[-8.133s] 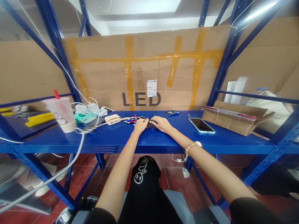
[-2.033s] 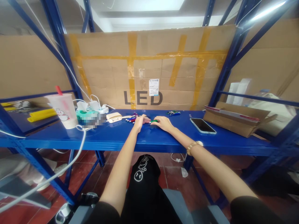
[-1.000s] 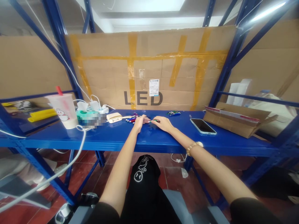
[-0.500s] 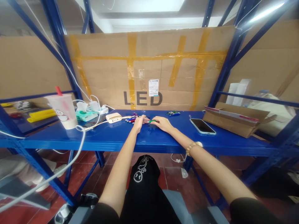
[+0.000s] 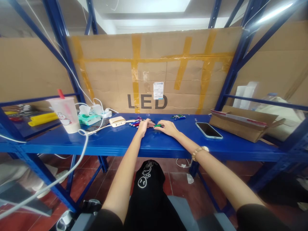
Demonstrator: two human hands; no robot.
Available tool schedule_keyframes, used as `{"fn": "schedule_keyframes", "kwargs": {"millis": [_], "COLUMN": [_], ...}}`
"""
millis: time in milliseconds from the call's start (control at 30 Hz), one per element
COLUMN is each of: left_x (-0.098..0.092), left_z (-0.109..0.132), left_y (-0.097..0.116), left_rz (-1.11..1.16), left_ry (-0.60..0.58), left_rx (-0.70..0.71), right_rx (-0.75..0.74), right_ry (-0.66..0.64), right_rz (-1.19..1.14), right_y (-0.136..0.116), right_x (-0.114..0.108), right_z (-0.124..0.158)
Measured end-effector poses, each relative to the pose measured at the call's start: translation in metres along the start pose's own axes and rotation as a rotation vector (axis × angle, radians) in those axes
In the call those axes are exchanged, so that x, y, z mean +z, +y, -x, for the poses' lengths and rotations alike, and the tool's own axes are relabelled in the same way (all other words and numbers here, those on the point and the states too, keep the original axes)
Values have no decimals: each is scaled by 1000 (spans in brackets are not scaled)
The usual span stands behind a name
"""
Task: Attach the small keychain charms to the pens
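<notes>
My right hand (image 5: 168, 127) is closed in a pinch on a slim green pen-like piece (image 5: 158, 125), just above the blue tabletop. My left hand (image 5: 143, 126) is beside it, fingers curled towards the right hand; dark slender bits (image 5: 152, 121) show at its fingertips, too small to name. Just left of the left hand lies a pile of slim shiny pieces (image 5: 134, 123) in blue, red and purple, partly hidden by that hand. Farther back, to the right, rests a smaller heap of green and blue slim pieces (image 5: 178, 117).
A phone (image 5: 209, 130) and an open cardboard box (image 5: 243, 125) are on the right. To the left stand a cream power bank (image 5: 117, 121), a tissue pack (image 5: 89, 119) and a drink cup (image 5: 66, 117) among white cables. A large cardboard sheet (image 5: 110, 80) closes the back.
The green piece has shifted slightly to the right with my right hand, away from my left fingertips. My left hand has hardly moved.
</notes>
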State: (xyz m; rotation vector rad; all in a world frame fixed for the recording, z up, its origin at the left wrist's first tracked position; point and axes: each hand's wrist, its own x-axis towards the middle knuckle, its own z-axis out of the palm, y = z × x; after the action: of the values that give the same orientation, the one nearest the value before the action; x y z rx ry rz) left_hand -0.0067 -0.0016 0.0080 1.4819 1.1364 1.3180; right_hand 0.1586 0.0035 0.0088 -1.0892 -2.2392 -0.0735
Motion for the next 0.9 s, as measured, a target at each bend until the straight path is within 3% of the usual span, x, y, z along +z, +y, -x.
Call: {"fn": "schedule_keyframes", "kwargs": {"millis": [900], "left_x": [0], "left_z": [-1], "left_y": [-2], "left_rz": [20], "left_ry": [11], "left_rx": [9], "right_rx": [12], "right_ry": [-38], "right_rz": [-21], "right_y": [3], "right_x": [1], "right_z": [0]}}
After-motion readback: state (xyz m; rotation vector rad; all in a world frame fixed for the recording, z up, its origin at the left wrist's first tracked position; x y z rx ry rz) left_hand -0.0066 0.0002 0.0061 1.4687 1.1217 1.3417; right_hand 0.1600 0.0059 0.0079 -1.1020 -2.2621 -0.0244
